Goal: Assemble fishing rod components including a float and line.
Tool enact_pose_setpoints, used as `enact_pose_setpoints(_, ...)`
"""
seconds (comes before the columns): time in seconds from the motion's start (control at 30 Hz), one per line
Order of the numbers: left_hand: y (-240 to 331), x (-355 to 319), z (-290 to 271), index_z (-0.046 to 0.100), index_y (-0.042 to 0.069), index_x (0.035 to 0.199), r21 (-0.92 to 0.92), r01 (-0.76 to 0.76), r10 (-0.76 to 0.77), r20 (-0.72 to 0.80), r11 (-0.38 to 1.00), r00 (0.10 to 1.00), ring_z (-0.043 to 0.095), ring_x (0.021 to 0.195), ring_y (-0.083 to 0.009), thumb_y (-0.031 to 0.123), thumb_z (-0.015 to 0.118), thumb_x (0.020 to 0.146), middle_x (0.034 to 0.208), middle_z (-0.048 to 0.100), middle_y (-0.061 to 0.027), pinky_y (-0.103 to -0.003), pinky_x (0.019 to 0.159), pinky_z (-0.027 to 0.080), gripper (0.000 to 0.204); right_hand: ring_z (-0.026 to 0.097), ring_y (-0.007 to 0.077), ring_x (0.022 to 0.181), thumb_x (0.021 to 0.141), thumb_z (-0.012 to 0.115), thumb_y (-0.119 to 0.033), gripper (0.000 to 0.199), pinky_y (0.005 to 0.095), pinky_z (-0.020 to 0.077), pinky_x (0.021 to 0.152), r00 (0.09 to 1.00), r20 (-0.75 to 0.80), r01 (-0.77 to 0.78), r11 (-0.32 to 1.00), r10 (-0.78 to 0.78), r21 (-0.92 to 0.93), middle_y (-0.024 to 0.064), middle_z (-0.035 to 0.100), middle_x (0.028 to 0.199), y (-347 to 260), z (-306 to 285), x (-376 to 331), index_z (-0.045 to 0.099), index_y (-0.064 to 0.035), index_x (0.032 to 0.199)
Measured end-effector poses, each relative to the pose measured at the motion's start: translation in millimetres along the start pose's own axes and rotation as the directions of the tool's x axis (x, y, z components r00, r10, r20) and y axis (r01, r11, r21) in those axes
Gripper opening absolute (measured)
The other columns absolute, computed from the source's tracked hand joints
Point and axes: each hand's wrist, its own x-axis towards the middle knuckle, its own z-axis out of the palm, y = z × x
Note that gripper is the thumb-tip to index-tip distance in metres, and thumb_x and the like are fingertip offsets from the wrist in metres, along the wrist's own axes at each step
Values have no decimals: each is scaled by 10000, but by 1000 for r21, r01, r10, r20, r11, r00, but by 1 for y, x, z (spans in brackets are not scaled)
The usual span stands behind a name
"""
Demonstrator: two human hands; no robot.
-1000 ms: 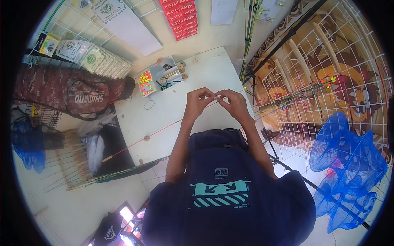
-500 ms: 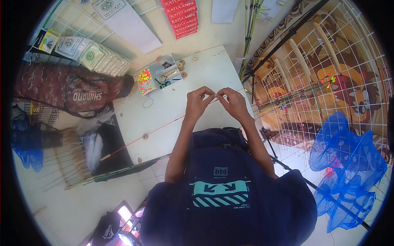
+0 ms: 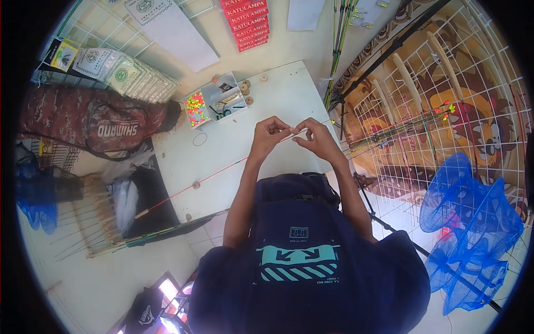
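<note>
A thin red fishing rod [image 3: 222,168] slants over the white table, its light handle [image 3: 143,214] at the lower left. My left hand [image 3: 268,138] pinches it between thumb and fingertips near the thinner end. Close by, my right hand [image 3: 317,139] has its index fingertip against the left fingertips, with its thumb a little apart below. Anything very fine between the fingertips is too small to make out. The slender end of the rod runs on past my right hand toward the table's right edge.
A white divided box [image 3: 231,118] holds red-and-yellow beads [image 3: 196,109] and small tools. Cork discs [image 3: 249,101] and a thin loop [image 3: 199,139] lie on the table [image 3: 283,83]. A camouflage bag [image 3: 94,119] stands left; a wire grid [image 3: 411,94] and blue nets [image 3: 473,234] are at right.
My right thumb has come away from its index finger, widening the gap between them. My left hand keeps its pinch on the rod, which has barely moved.
</note>
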Motion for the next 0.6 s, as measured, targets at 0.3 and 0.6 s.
enact_pose_setpoints(0.3, 3, -2, 1, 641, 33, 830, -44, 35, -35, 11, 998, 999, 588, 701, -62, 67, 723, 824, 786, 675, -38, -206, 631, 440, 89, 483, 135, 564, 842, 717, -188, 182, 298, 396, 544, 987, -162, -12, 999, 17, 35, 82, 607, 777, -11, 1, 0, 670, -21, 898)
enact_pose_setpoints(0.6, 5, -4, 3, 637, 23, 829, -140, 23, -27, -32, 990, 999, 591, 714, -66, 52, 737, 813, 780, 666, -38, -213, 649, 459, 105, 618, 160, 676, 817, 664, -57, 89, 277, 494, 632, 967, -246, 95, 991, -68, 96, 93, 631, 782, -6, 4, 2, 641, 0, 881)
